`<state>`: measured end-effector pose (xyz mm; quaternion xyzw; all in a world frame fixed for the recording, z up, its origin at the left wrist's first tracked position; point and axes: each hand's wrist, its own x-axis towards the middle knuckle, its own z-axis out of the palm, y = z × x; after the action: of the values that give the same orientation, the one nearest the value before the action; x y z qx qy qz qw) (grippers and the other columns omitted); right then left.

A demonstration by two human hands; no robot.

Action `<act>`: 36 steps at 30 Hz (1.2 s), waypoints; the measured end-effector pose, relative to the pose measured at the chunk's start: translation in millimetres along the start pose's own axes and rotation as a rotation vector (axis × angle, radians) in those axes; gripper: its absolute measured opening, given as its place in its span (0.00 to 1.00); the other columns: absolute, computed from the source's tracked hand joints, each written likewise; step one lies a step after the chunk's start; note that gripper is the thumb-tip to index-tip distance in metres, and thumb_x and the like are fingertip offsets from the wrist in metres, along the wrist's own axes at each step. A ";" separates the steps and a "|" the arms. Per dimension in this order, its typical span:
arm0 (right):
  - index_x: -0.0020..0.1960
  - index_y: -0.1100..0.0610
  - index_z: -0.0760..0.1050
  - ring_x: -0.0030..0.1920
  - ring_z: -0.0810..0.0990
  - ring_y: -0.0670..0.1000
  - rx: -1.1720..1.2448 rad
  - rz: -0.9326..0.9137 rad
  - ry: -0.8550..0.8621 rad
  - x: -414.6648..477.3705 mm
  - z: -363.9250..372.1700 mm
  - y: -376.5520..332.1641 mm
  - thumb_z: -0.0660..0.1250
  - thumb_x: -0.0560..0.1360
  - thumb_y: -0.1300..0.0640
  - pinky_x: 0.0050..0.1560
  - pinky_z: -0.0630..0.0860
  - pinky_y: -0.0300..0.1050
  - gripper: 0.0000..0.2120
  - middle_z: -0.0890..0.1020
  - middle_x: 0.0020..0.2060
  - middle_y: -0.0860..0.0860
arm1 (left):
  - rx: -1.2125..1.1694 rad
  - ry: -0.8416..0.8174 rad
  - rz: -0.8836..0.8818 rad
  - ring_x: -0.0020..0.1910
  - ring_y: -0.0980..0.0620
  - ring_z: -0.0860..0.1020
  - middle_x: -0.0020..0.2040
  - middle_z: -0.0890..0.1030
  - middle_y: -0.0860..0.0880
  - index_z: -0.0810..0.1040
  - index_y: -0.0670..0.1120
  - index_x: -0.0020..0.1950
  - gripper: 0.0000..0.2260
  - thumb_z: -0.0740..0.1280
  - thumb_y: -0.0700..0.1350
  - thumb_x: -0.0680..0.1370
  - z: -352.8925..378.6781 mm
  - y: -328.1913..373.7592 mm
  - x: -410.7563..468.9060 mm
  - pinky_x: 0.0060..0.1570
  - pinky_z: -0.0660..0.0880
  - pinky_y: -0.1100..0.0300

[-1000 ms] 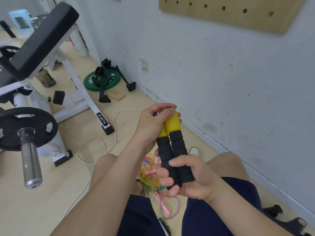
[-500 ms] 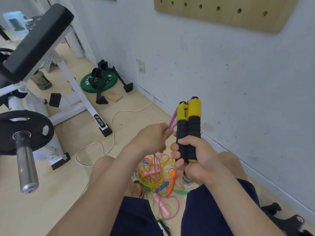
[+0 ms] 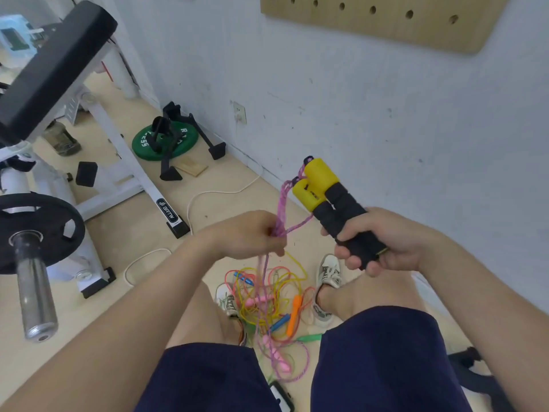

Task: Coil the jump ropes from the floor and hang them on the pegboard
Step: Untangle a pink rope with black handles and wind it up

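My right hand grips two black-and-yellow jump-rope handles side by side, their yellow ends pointing up and left. A purple-pink rope runs from those ends down into my left hand, which pinches it in a closed fist. From there the rope drops to a tangled pile of coloured jump ropes on the floor between my feet. The wooden pegboard hangs on the wall at the top right, with no pegs visible in its holes.
A weight bench and a loaded barbell end stand to the left. A green weight plate with black push-up bars lies by the wall. A white cable trails across the floor. A phone lies between my legs.
My right hand moved right and tilted the handles so their yellow ends lean left. My left hand slid down the rope away from the handles, drawing it taut.
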<state>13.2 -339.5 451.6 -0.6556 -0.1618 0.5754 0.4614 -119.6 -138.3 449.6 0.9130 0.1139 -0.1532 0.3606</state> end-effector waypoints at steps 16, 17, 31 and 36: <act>0.60 0.57 0.68 0.35 0.72 0.50 0.968 -0.302 -0.675 41.9 57.6 44.7 0.63 0.72 0.62 0.27 0.69 0.37 0.16 0.73 0.38 0.55 | -0.680 0.690 -0.010 0.28 0.50 0.68 0.28 0.70 0.41 0.70 0.42 0.36 0.21 0.57 0.56 0.81 33.4 16.6 86.5 0.32 0.72 0.55; 0.57 0.57 0.70 0.33 0.72 0.49 0.985 -0.263 -0.506 44.4 58.0 41.5 0.63 0.71 0.63 0.26 0.69 0.37 0.14 0.73 0.37 0.54 | -0.542 0.677 0.014 0.32 0.46 0.72 0.32 0.75 0.39 0.72 0.42 0.37 0.18 0.58 0.54 0.80 40.3 6.7 91.2 0.38 0.74 0.51; 0.43 0.54 0.68 0.37 0.76 0.52 -0.886 0.060 0.455 111.8 7.3 21.0 0.61 0.70 0.61 0.33 0.68 0.43 0.05 0.76 0.38 0.51 | 1.049 0.060 0.174 0.41 0.45 0.76 0.42 0.78 0.49 0.77 0.45 0.50 0.07 0.61 0.38 0.78 16.8 -28.0 101.4 0.37 0.65 0.56; 0.50 0.55 0.68 0.36 0.72 0.52 -1.417 0.070 0.370 102.6 3.2 -3.2 0.60 0.72 0.61 0.32 0.66 0.42 0.07 0.73 0.39 0.51 | 0.531 0.197 0.250 0.47 0.49 0.79 0.47 0.84 0.51 0.83 0.53 0.55 0.09 0.65 0.49 0.79 6.9 -36.2 84.4 0.43 0.70 0.58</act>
<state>40.6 -260.2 392.3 -0.8878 -0.3937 0.2270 -0.0721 -54.2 -109.0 391.7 0.9927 -0.0089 -0.0428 0.1125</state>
